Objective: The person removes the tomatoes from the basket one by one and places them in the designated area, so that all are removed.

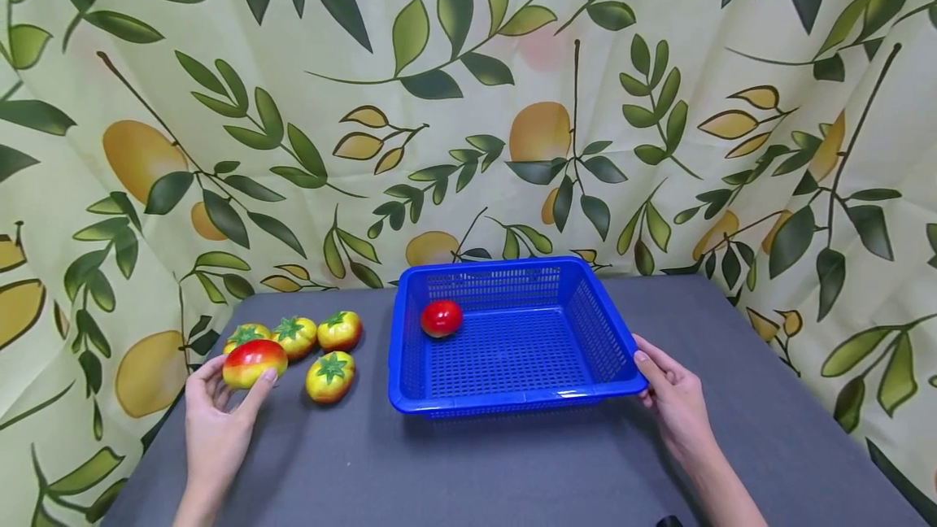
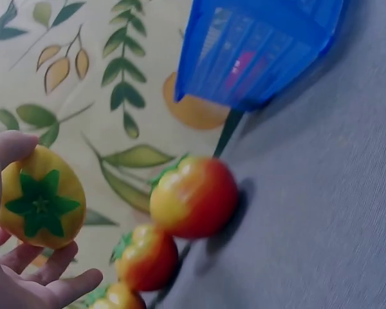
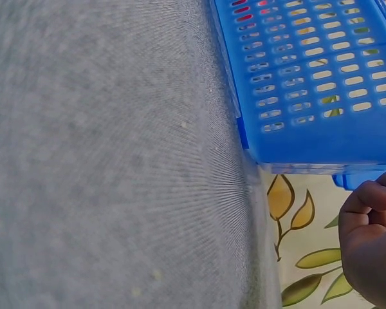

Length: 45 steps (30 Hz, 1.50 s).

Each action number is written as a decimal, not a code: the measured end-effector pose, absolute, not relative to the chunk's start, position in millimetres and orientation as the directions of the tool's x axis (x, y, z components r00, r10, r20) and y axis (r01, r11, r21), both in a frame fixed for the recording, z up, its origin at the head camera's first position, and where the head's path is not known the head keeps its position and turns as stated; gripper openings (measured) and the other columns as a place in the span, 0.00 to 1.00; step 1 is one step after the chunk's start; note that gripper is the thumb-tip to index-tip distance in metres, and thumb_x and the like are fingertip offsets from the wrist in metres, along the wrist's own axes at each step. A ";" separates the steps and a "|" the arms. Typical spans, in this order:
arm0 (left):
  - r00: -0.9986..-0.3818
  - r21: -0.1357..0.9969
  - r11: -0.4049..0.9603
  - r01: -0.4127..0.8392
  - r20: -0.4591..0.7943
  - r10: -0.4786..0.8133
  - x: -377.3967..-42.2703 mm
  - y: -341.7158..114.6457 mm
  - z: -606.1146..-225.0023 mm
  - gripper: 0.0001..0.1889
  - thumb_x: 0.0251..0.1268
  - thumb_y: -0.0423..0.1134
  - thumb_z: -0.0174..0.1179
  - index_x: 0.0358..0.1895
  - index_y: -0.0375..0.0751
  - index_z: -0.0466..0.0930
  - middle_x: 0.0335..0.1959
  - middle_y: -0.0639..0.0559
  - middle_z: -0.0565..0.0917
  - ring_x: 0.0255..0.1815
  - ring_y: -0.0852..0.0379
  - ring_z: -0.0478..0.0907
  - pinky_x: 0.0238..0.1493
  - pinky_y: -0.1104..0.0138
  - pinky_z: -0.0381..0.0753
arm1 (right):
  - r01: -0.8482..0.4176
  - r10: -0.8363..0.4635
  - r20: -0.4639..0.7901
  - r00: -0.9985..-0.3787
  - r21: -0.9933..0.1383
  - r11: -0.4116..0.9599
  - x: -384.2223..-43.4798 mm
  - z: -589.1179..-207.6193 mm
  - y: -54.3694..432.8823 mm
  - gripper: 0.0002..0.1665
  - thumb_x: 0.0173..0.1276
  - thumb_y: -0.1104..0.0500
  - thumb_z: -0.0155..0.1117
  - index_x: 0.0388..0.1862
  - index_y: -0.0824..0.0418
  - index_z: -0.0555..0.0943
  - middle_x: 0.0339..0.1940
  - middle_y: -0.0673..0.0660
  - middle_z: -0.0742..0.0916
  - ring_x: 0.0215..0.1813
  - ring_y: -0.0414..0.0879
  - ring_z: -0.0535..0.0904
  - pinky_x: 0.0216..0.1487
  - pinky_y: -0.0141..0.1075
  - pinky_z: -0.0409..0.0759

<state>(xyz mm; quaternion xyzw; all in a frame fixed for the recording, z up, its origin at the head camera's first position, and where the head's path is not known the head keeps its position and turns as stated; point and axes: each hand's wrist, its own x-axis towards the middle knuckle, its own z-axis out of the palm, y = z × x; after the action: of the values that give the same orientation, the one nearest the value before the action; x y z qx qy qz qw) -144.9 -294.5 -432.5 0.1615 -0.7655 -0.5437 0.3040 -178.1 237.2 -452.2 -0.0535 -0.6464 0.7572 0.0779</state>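
Observation:
My left hand (image 1: 223, 421) grips a red-and-yellow tomato (image 1: 255, 363) between thumb and fingers, raised over the table's left side. In the left wrist view the green leafy cap of this held tomato (image 2: 42, 203) faces the camera. Just beyond the hand, several similar tomatoes (image 1: 331, 377) sit on the table, their green caps mostly upward. A blue plastic basket (image 1: 512, 403) stands in the middle with one red tomato (image 1: 442, 319) near its left wall. At the basket's front right corner, my right hand (image 1: 677, 405) pinches the rim, thumb on top; its fingertips are partly hidden.
A grey cloth-covered table (image 1: 454, 470) carries everything. Behind and along the sides hangs a curtain (image 1: 468, 120) printed with leaves and fruit. A small dark object (image 1: 669, 521) shows at the bottom edge, too cut off to tell.

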 end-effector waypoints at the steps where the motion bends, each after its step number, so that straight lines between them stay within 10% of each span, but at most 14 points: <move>1: -0.765 0.919 0.388 0.071 0.300 -0.570 -145.5 -297.8 -435.3 0.38 0.58 0.39 0.72 0.68 0.41 0.60 0.63 0.43 0.69 0.59 0.52 0.70 0.46 0.83 0.72 | -0.052 0.186 0.022 -0.982 -0.987 -0.154 -177.9 -452.0 237.6 0.31 0.73 0.52 0.62 0.68 0.66 0.72 0.29 0.50 0.84 0.21 0.36 0.73 0.22 0.26 0.74; 6: -0.817 0.822 0.569 0.002 0.330 -0.473 -148.5 -311.4 -446.9 0.40 0.56 0.46 0.73 0.68 0.38 0.63 0.60 0.40 0.71 0.56 0.45 0.73 0.41 0.85 0.68 | -0.062 0.185 0.032 -0.982 -0.986 -0.157 -177.2 -452.0 240.7 0.28 0.73 0.53 0.62 0.67 0.64 0.74 0.28 0.49 0.84 0.21 0.36 0.73 0.22 0.26 0.73; 18: -0.893 0.663 0.738 -0.125 0.248 -0.375 -149.3 -327.8 -456.2 0.44 0.55 0.62 0.69 0.66 0.34 0.67 0.54 0.30 0.76 0.52 0.36 0.75 0.51 0.44 0.71 | -0.051 0.175 0.024 -0.984 -0.987 -0.151 -178.8 -451.2 241.8 0.33 0.72 0.51 0.62 0.70 0.66 0.69 0.28 0.50 0.84 0.22 0.37 0.73 0.23 0.28 0.73; 45: -0.898 0.648 0.755 -0.103 0.266 -0.351 -149.1 -326.2 -469.4 0.39 0.57 0.59 0.69 0.65 0.35 0.70 0.56 0.29 0.74 0.57 0.32 0.69 0.54 0.41 0.66 | -0.030 0.170 0.005 -0.985 -0.990 -0.140 -177.6 -451.5 239.8 0.35 0.72 0.51 0.62 0.71 0.67 0.68 0.29 0.50 0.84 0.22 0.37 0.73 0.23 0.27 0.74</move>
<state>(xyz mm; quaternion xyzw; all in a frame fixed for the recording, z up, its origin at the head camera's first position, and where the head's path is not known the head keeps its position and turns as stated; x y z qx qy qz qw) -149.1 -326.2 -469.4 0.1238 -0.9173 -0.3276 0.1893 -177.6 239.8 -451.5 -0.0538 -0.6525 0.7530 0.0662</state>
